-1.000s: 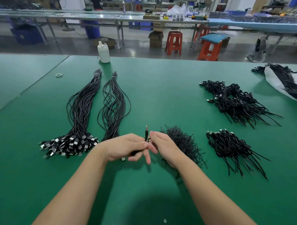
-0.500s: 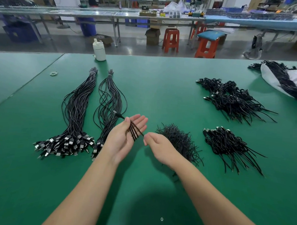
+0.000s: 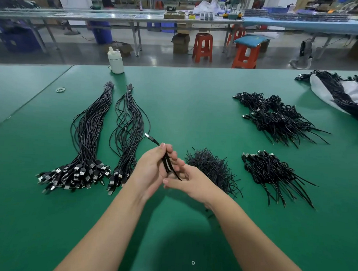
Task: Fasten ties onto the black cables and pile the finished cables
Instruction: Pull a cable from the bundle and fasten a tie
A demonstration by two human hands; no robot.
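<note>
Black cable (image 3: 166,162) (tie indistinct) in left hand (image 3: 152,171)

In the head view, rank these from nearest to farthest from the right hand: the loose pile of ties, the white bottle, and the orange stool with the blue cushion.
Measured from the right hand:
1. Pile of ties, just to its right on the green table.
2. White bottle, far off to the left, at the table's back edge.
3. Orange stool with the blue cushion, on the floor past the table.

Black cables (image 3: 87,132), green table (image 3: 185,107), white bottle (image 3: 115,61), orange-red stools (image 3: 202,47)
</note>
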